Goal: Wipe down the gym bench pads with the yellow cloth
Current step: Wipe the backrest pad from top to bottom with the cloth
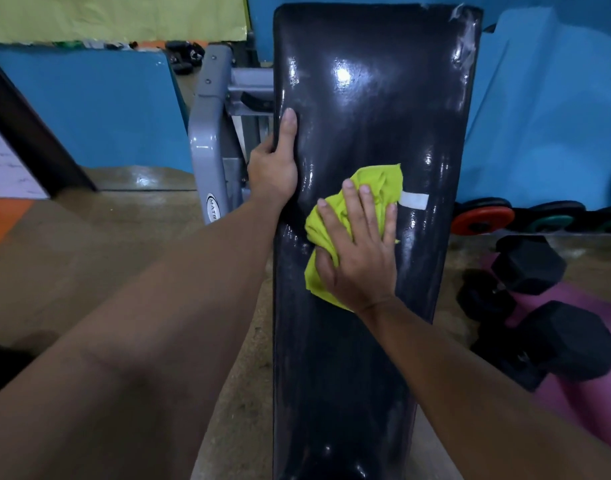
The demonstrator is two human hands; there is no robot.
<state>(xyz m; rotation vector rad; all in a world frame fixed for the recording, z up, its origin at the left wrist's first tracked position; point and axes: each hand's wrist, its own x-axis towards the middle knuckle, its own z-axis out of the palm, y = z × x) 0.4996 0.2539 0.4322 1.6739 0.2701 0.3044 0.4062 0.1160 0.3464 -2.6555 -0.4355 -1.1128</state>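
Observation:
A long black gym bench pad (373, 105) runs from the bottom of the view to the top, glossy and wet-looking, with a strip of white tape (413, 201) near its right side. The yellow cloth (383, 183) lies bunched on the middle of the pad. My right hand (357, 249) presses flat on the cloth, fingers spread over it. My left hand (275, 161) grips the pad's left edge, thumb lying on top of the pad and fingers wrapped behind it.
A grey metal bench frame (208, 140) stands left of the pad. Black hex dumbbells (529, 265) lie on a purple mat (574, 403) to the right, with coloured weight plates (482, 220) against the blue wall (539, 116). Brown floor (89, 254) spreads on the left.

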